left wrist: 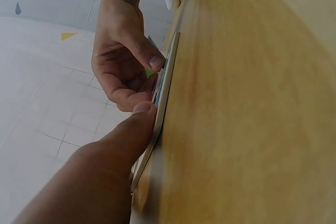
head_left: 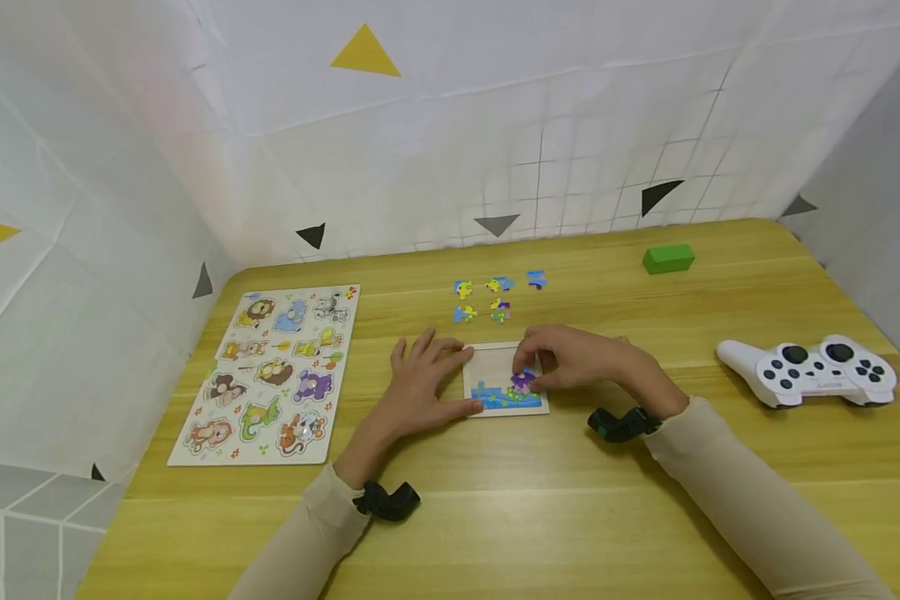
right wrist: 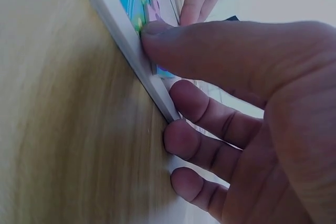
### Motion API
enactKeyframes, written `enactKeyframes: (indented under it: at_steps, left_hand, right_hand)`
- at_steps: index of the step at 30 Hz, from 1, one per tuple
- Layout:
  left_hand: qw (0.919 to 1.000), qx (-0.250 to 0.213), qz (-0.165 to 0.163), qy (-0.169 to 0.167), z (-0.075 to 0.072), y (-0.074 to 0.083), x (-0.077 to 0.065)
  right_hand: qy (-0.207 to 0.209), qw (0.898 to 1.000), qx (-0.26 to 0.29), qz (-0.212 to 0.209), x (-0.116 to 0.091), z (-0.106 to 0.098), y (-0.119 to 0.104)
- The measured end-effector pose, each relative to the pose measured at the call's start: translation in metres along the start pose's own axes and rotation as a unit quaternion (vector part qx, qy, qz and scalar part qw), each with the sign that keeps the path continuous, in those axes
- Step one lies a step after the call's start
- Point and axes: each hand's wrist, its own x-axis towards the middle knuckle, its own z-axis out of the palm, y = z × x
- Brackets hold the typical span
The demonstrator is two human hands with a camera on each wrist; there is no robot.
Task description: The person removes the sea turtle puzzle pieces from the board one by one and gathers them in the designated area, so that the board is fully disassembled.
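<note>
A small square jigsaw tray (head_left: 489,363) with a pale rim lies on the table, its lower part filled with blue and green pieces. My left hand (head_left: 420,390) is spread at its left side, with thumb and a fingertip on the rim. At the tray's right side, my right hand (head_left: 576,357) pinches a purple puzzle piece (head_left: 523,380) over the lower right area. The right wrist view has the right thumb (right wrist: 205,45) pressed on the piece at the tray edge; the fingers partly hide it. Several loose puzzle pieces (head_left: 464,289) lie beyond the tray.
An animal peg puzzle board (head_left: 228,367) lies on the left of the wooden table (head_left: 480,517). A green block (head_left: 668,258) sits at the back right, and a white game controller (head_left: 810,371) near the right edge. Pale patterned sheeting (head_left: 435,167) stands behind the table.
</note>
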Motion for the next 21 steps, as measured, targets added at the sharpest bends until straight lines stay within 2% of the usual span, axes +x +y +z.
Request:
enactKeyframes:
  at_steps: [7,11,15,21]
  left_hand:
    - [1.0000,-0.003,0.002,0.001,0.000,-0.001,0.000]
    - [1.0000,-0.004,0.003,0.003,0.000,0.000,0.000]
    - [1.0000,-0.007,0.001,0.001,0.000,0.001,0.000]
    - [1.0000,-0.008,-0.002,-0.001,-0.001,0.002,0.000]
  right_hand:
    - [0.001,0.999,0.033,0.014,0.001,-0.001,0.002]
    - [0.003,0.997,0.075,0.013,0.002,-0.001,0.008]
    - [0.020,0.993,0.114,0.022,0.002,-0.003,0.012]
    - [0.064,0.989,0.131,0.041,0.000,-0.007,0.020]
